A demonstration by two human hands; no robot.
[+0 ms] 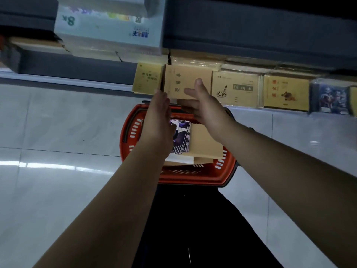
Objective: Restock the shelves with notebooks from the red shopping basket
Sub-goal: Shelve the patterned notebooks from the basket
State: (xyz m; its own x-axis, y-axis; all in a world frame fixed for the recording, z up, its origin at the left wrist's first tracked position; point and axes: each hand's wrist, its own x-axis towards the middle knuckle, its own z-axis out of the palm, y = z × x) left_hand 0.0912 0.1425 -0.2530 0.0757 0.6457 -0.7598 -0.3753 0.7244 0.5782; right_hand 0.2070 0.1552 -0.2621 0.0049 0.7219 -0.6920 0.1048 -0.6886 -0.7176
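Note:
A kraft-brown notebook (183, 80) stands face-out on the low shelf (241, 108). My left hand (159, 117) lies flat against its left edge with straight fingers. My right hand (202, 105) is spread over its front and lower right, thumb up on the cover. Below my hands, the red shopping basket (193, 176) sits on the floor. It holds a purple illustrated notebook (181, 136), a brown notebook (204, 142) and some white ones underneath.
More notebooks stand along the shelf: a yellow one (147, 78) to the left, a drawing book (236, 88), a dog-cover one (286, 92) and a blue illustrated one (328, 97) to the right. A pale box (108, 26) sits on the shelf above. Glossy floor tiles (58, 122) surround the basket.

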